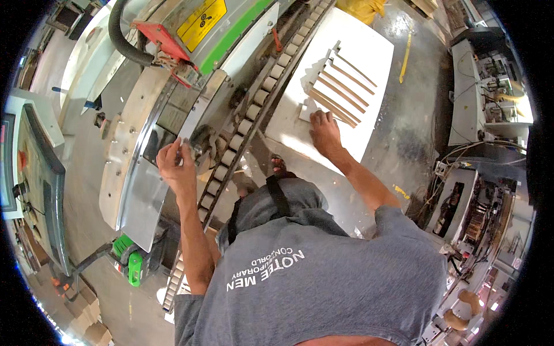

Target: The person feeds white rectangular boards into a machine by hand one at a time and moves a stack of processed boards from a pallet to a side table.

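My left hand [176,164] is raised against the edge machine, at the rim of a curved grey metal cover [135,190] and beside a round dark part [202,151]. Its fingers are curled, and whether they hold anything is hidden. My right hand [324,131] lies flat on a white panel [369,52], fingers spread. Its fingertips touch the near end of several thin brown wooden strips [340,92] that lie fanned across the panel. A row of pale rollers [254,109] runs diagonally between my two hands.
The machine's green and grey housing [231,34] with a yellow label and a black hose [118,34] fills the upper left. A control console [34,173] stands at left and a green tool [130,259] lower left. Open cabinets with wiring [473,207] line the right. My grey shirt [323,277] fills the bottom.
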Demonstrator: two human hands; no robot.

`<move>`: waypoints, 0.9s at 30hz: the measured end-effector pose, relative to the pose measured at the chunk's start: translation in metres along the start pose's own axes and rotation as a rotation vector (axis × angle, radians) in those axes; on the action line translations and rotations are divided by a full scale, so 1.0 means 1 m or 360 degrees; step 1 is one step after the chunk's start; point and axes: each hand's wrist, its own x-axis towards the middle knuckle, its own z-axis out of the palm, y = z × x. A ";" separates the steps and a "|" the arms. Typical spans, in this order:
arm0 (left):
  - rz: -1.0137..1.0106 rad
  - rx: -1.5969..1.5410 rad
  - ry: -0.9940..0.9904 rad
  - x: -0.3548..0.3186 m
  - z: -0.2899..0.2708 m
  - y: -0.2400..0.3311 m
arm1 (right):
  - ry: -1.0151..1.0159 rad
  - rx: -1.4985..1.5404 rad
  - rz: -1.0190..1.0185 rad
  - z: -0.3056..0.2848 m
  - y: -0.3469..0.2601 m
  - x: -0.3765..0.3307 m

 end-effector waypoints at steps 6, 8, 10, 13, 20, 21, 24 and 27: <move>0.0000 -0.0089 -0.0023 -0.006 -0.004 0.003 | -0.0006 -0.0084 -0.0160 0.001 0.004 0.002; -0.0015 -0.0087 0.0004 -0.010 -0.005 0.005 | -0.0003 -0.0053 -0.0166 0.003 0.007 0.009; -0.0045 -0.0167 -0.0033 -0.014 -0.013 0.008 | -0.0040 0.0242 -0.0169 -0.025 -0.010 0.005; -0.0015 -0.0410 -0.0311 -0.015 -0.031 0.032 | -0.0204 0.1496 0.0001 -0.104 -0.056 -0.006; -0.0137 -0.0610 -0.0768 -0.023 -0.087 0.060 | -0.0344 0.3409 -0.0347 -0.113 -0.211 0.024; -0.0135 -0.0601 -0.0742 -0.023 -0.092 0.045 | -0.0419 0.3507 -0.0325 -0.106 -0.231 0.031; -0.0171 -0.0245 -0.0429 -0.017 -0.118 -0.003 | -0.0845 0.3201 -0.0283 -0.096 -0.278 0.047; -0.0103 -0.0109 -0.0293 -0.012 -0.137 -0.052 | -0.1082 0.3044 -0.0271 -0.080 -0.316 0.036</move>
